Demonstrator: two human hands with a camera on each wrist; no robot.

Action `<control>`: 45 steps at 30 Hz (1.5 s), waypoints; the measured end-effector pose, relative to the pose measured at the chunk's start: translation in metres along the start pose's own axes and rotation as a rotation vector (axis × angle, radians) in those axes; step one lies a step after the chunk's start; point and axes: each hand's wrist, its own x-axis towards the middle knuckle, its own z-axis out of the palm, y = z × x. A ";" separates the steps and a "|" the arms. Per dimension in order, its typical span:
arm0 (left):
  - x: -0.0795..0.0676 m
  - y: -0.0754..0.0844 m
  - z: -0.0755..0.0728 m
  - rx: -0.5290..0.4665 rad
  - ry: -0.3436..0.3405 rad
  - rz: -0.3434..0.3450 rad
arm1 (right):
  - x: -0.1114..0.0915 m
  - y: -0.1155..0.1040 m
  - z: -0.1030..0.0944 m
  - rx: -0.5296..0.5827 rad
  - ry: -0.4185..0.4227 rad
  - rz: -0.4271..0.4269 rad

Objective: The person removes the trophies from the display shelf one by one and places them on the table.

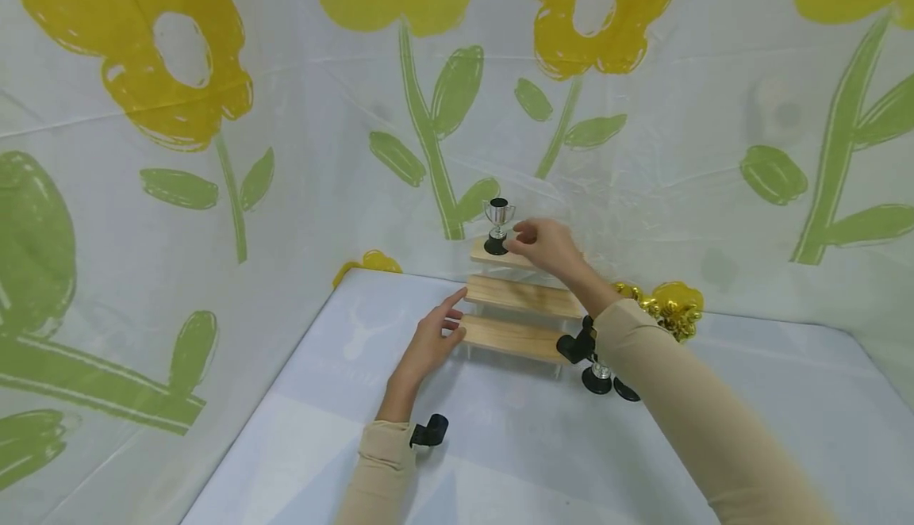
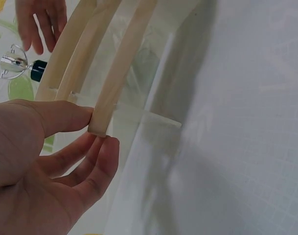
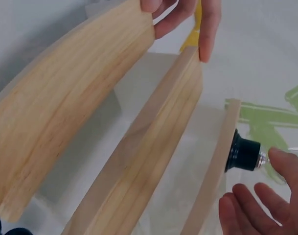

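Observation:
A small silver trophy cup (image 1: 497,212) on a black base stands upright on the top board of a three-tier wooden display shelf (image 1: 524,295). My right hand (image 1: 548,249) is just right of the trophy, fingers loosely bent; the left wrist view shows a gap between them. In the right wrist view the thumb lies close to the trophy's stem, above the black base (image 3: 244,153). My left hand (image 1: 427,344) steadies the shelf's left side, thumb and fingers pinching the end of the lowest board (image 2: 109,93). Its index finger touches the middle board (image 3: 188,93).
Right of the shelf, partly behind my right sleeve, are more trophies with black bases (image 1: 597,380) on the pale tabletop (image 1: 514,446). Shiny gold tinsel (image 1: 674,315) shows behind that forearm. A flower-printed cloth (image 1: 314,152) rises behind and to the left.

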 end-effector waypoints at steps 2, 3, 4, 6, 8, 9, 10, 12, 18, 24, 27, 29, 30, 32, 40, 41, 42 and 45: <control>0.001 0.000 0.000 -0.003 -0.005 0.001 | 0.004 -0.003 0.002 0.028 0.001 0.010; 0.002 0.000 0.001 -0.001 -0.008 0.005 | 0.006 -0.005 0.003 0.045 0.002 0.016; 0.002 0.000 0.001 0.000 -0.009 0.006 | 0.008 -0.006 0.004 0.060 0.005 0.020; 0.003 0.001 0.002 -0.005 -0.013 0.008 | 0.011 -0.008 0.004 0.076 0.010 0.029; 0.004 0.001 0.003 -0.004 -0.012 0.013 | 0.013 -0.010 0.004 0.082 0.013 0.038; 0.004 0.001 0.003 -0.004 -0.012 0.014 | 0.014 -0.011 0.005 0.084 0.014 0.041; 0.004 0.001 0.003 -0.009 -0.011 0.011 | 0.015 -0.011 0.006 0.086 0.014 0.042; 0.003 0.001 0.002 -0.010 -0.008 0.010 | 0.016 -0.011 0.008 0.089 0.016 0.038; 0.001 -0.002 0.001 0.005 0.001 0.004 | 0.021 -0.007 0.020 0.110 0.052 0.014; -0.001 0.001 0.002 -0.002 0.001 -0.010 | 0.022 -0.005 0.026 0.156 0.064 0.005; -0.001 0.002 0.002 0.005 0.005 -0.017 | 0.020 -0.007 0.024 0.175 0.054 0.006; -0.001 0.002 0.002 0.006 0.008 -0.015 | 0.020 -0.008 0.024 0.167 0.058 0.011; 0.000 0.002 0.002 0.007 0.010 -0.010 | 0.020 -0.007 0.024 0.164 0.060 0.013; 0.000 0.002 0.002 0.007 0.011 -0.006 | 0.019 -0.007 0.024 0.153 0.064 0.017; 0.000 0.003 0.001 0.015 0.007 -0.005 | 0.018 -0.005 0.026 0.134 0.089 0.006; 0.000 0.003 0.001 0.016 0.010 -0.006 | 0.018 -0.005 0.025 0.132 0.090 0.004; 0.000 0.003 0.001 0.011 0.012 -0.007 | 0.017 -0.006 0.025 0.132 0.093 0.005; 0.000 0.002 0.001 0.010 0.011 -0.010 | 0.015 -0.008 0.025 0.121 0.095 0.011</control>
